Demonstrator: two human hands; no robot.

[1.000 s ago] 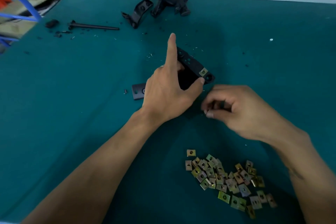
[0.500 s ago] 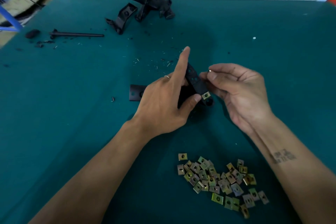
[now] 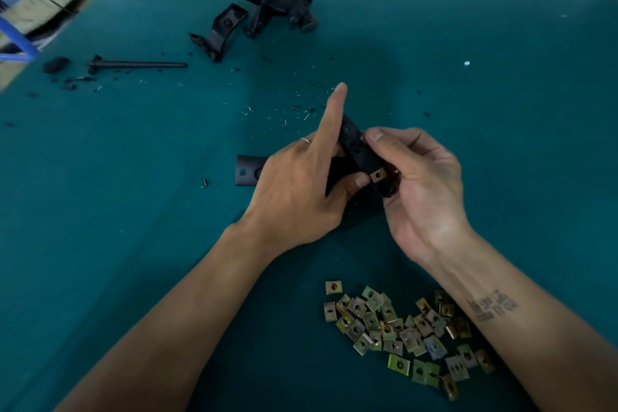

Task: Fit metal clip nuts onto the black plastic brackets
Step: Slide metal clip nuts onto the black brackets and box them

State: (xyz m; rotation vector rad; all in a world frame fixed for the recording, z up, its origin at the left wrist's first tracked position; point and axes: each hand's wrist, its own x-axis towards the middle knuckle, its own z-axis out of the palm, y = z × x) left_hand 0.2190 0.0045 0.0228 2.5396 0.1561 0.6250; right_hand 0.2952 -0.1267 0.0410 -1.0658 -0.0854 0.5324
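From the head view, the black plastic bracket [image 3: 359,157] sits between the two hands, lifted just above the teal tabletop [image 3: 133,211] near its middle. It is a long, matte, dark strip with round holes along its face, and one end pokes out to the left from under the left hand. A small square brass-coloured clip nut [image 3: 378,174] with a central hole is already seated on the bracket near its lower end.

The left hand [image 3: 294,191] grips the bracket from the left, its thumb pressed just beside the clip nut, its index finger sticking straight up and away, and a ring on one finger. The right hand [image 3: 424,184] curls around the bracket's right edge, thumb tip on its upper face, fingers wrapped behind.

Near the person, under the right forearm, lies a loose pile of clip nuts [image 3: 401,334], flat, shiny, yellowish and grey. At the far edge rest several more black brackets [image 3: 267,7], a thin black rod [image 3: 140,64] and scattered dark crumbs and slivers.
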